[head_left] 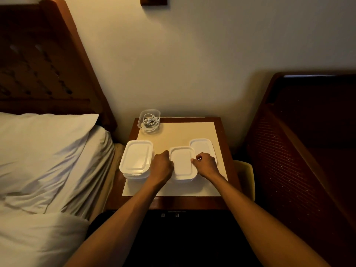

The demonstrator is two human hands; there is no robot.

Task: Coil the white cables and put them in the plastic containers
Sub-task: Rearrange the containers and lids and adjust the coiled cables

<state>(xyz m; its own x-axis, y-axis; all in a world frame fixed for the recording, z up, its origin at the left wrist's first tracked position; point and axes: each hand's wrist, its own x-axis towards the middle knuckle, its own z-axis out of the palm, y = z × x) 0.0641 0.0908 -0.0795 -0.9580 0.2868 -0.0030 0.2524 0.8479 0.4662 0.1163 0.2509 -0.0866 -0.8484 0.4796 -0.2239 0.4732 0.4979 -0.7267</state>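
Left grip [163, 164] and right grip [206, 164] clamp the lidded box [182, 164] at its edges; behind it, a coiled cable [151, 123] sits in an open box [149, 110]. Uneven prying could jerk it into the stack [135, 158] beside it.

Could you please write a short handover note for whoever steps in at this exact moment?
Left hand grips the left edge of the middle lidded container; right hand pinches its lid at the right edge.
A stack of lidded containers stands at the left of the nightstand; what looks like a loose lid lies behind the right hand.
Done: one coiled white cable lies in the open clear container, back left.
Left: that container has no lid on. Contents of the closed ones cannot be seen.
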